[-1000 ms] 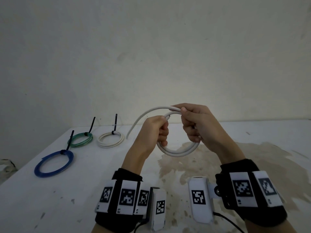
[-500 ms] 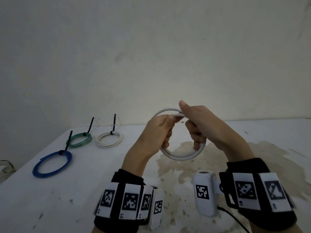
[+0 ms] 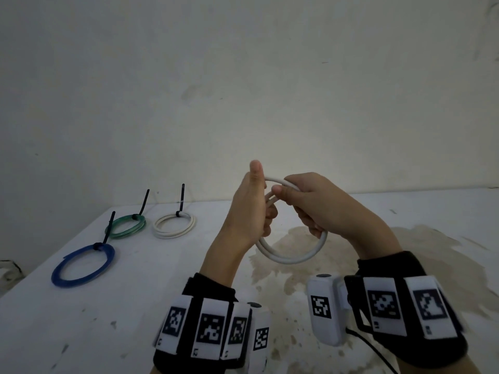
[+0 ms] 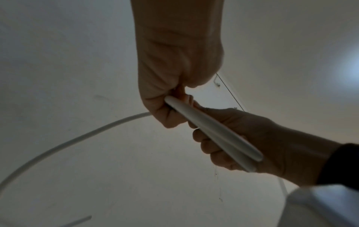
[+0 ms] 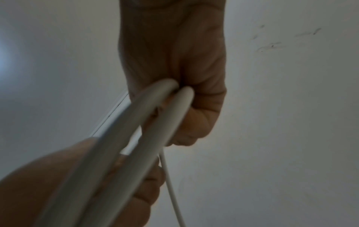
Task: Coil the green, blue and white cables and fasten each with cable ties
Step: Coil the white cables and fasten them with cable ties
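Both hands hold a thick white cable [image 3: 293, 259] wound into a loop above the table [image 3: 135, 306]. My left hand [image 3: 266, 211] curls its fingers round the loop's left side, thumb pointing straight up. The fingers of my right hand [image 3: 302, 209] pass through the loop and grip its top and right side. In the left wrist view the left hand [image 4: 170, 112] pinches two strands of the white cable [image 4: 213, 135] next to the right hand [image 4: 252, 145]. The right wrist view shows the right hand [image 5: 180, 107] closed on two strands of the white cable [image 5: 126, 145].
At the back left of the table lie three coils, each fastened with a black cable tie: a blue coil [image 3: 63, 276], a green coil [image 3: 127, 230] and a white coil [image 3: 172, 233]. A brown stain [image 3: 310, 279] marks the table under my hands. A plain wall rises behind.
The cable's loose tail, which stuck out to the left, has been wound into the loop. My left thumb has lifted straight up and my right hand has shifted its grip along the loop.
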